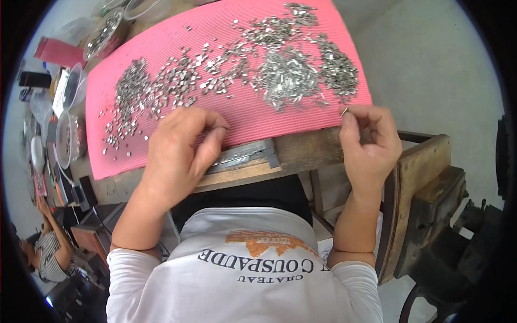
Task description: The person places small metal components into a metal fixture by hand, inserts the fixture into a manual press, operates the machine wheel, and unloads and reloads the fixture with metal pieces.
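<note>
My right hand (371, 142) is at the right edge of the pink mat (242, 121), thumb and forefinger pinched on a small metal piece (344, 112). My left hand (180, 148) is over the mat's near edge, its thumb and forefinger drawn together; whatever is between them is too small to make out. Just beside the left fingers, a grey metal bar fixture (245, 153) lies at the table edge with a row of small shiny pieces along it. Loose small metal pieces (183, 75) are scattered beyond my hands, with a heap of thin shiny strips (288, 78) to the right.
Darker metal bits (339, 70) are heaped at the mat's right side. Clear plastic tubs (105, 33) with metal parts stand at the far left. A wooden stand with dark machinery (431, 215) is at right. Another person (51, 250) sits at lower left.
</note>
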A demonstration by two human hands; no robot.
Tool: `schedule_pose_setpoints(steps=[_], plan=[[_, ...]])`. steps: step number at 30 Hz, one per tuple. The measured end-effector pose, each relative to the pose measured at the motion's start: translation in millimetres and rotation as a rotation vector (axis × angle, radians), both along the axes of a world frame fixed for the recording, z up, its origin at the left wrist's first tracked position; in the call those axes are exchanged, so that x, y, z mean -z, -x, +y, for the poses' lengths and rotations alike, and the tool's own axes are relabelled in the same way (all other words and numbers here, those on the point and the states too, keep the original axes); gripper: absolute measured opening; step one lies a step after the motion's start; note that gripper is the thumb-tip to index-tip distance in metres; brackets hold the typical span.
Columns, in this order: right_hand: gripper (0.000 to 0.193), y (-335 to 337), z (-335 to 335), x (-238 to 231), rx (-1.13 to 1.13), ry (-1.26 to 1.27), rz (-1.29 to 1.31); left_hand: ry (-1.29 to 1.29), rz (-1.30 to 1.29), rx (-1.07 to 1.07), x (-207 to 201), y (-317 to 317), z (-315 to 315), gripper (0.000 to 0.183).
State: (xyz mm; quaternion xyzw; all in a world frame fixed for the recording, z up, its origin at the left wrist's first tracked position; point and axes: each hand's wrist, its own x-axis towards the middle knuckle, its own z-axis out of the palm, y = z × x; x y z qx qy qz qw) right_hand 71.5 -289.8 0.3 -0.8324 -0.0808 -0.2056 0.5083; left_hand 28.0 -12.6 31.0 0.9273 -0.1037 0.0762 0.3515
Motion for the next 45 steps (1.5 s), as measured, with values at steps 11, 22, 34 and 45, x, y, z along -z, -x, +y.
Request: schedule_pose_setpoints(steps=[11,22,34,45], plan=[[0.02,22.8,53.9,-10.9,-0.42,-0.039,0.113,0.081,-0.033,-0.017,15.6,32.5,-11.1,0.013],[0.019,26.4,58.4,3.1,-0.447,-0.191,0.147,-0.026,-0.189,-0.016,22.8,29.0,-11.7,0.019],[0.018,18.0,57.2,-4.6,-0.539,-0.024,0.137,-0.196,-0.448,0.035,33.1,31.4,-14.0,0.023],[0.016,12.3,58.5,-11.0,-0.589,0.108,0.153,-0.286,-0.475,0.038,33.0,39.8,-10.0,0.035]])
